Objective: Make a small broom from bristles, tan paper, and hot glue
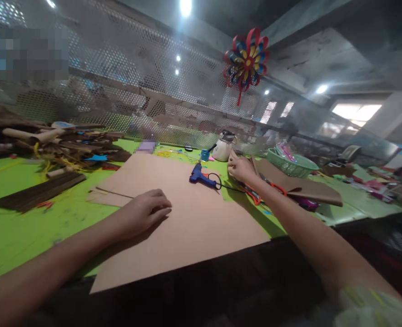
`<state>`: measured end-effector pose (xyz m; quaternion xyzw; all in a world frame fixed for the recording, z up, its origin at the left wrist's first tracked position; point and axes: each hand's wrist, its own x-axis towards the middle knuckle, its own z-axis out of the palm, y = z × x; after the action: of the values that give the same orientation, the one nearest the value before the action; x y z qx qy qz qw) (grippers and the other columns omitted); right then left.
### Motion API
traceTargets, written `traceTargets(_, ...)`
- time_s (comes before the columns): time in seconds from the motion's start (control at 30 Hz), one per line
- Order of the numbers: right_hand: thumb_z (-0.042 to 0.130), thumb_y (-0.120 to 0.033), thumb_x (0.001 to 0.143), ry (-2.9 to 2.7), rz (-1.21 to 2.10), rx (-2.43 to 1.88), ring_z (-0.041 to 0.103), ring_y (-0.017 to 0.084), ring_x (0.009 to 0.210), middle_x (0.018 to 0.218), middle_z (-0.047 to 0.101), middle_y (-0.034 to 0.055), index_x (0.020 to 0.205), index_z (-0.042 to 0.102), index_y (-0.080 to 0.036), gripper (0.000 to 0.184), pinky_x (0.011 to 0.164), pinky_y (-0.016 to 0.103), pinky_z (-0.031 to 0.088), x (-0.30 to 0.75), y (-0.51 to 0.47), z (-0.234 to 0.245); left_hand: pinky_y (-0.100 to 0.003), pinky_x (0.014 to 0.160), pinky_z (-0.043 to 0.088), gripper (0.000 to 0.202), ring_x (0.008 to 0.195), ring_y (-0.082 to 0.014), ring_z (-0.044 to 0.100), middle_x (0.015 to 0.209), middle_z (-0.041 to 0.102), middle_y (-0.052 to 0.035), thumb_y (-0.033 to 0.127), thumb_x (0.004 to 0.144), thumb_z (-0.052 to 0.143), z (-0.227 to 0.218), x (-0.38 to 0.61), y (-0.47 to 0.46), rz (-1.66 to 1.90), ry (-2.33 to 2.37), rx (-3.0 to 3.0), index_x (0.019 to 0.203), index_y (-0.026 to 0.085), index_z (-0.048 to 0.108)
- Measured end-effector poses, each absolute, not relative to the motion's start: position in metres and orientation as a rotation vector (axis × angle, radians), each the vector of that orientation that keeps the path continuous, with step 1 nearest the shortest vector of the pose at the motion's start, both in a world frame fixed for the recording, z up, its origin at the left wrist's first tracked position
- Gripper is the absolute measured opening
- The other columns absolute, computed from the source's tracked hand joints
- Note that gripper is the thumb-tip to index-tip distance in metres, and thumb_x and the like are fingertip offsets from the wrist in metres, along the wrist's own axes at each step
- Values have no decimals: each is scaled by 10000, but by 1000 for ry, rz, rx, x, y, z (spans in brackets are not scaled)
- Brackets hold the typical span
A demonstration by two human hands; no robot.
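Left grip (149, 209): fingers loosely bent, rested on kraft-paper sheet (187, 231); nothing seen held. Right grip (240, 168): fingers curled; whether anything is pinched cannot be told. Blue glue gun (197, 175) is carried by the sheet, 9 o'clock from right grip (nearer), 2 o'clock from left; handle pointed toward 4 o'clock.

Brown paper sheet (194, 227) on green table (40, 227)

1 pale sleeve (371, 309) shows blurred yellow-green streaks.
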<state>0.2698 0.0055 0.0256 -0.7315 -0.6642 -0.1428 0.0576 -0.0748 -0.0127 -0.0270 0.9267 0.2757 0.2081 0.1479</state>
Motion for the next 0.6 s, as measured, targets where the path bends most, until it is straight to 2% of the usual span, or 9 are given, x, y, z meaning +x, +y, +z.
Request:
traceTargets(0.07,491,-258,901,-2191,-246,-2035,623,176,941,1063,688,75,1115,666,-168,291,821,259,465,256,-22,25,-273,807,419,285,869,-171,568,951,591,-58,326,911,431,-27,-77,-11,589,823,2692,949,180,673)
traceTargets(0.13,539,-338,881,-2365,-56,-1829,626,154,915,1057,687,28,1072,682,-227,263,803,244,480,244,-55,18,-287,816,418,285,871,-180,562,946,593,-63,315,907,430,-27,-78,-9,564,840,2742,939,178,677)
traceTargets(0.2,554,-379,871,-2527,145,-1465,590,192,1013,1116,651,85,1121,648,-182,332,888,313,464,238,-88,6,-313,836,410,298,898,-200,546,945,593,-74,322,910,420,-27,-79,-9,542,867,2812,938,176,678)
traceTargets(0.3,593,-435,840,-2497,94,-1391,470,253,1181,1258,551,138,1273,530,-159,516,993,422,398,236,-122,-22,-348,858,396,315,944,-230,524,967,585,-90,362,908,423,-27,-79,-9,518,930,2898,967,174,670)
traceTargets(0.43,543,-420,880,-2395,-20,-1382,407,259,1223,1313,491,148,1286,503,-163,482,1040,468,344,239,-134,-48,-347,815,400,352,902,-237,535,951,573,-92,457,880,451,-22,-78,-15,463,1034,2947,941,177,656)
traceTargets(0.53,548,-412,879,-2377,-31,-1366,422,258,1196,1281,510,142,1272,508,-180,459,1021,472,365,237,-134,-50,-321,700,400,395,810,-234,555,891,583,-83,535,839,469,-16,-77,-21,375,1175,2902,900,187,645)
traceTargets(0.6,555,-399,876,-2361,-39,-1351,439,259,1171,1253,526,140,1247,525,-183,430,1002,473,383,234,-135,-48,-307,649,385,419,792,-240,568,890,612,-75,571,796,502,-13,-76,-23,334,1251,2822,935,198,632)
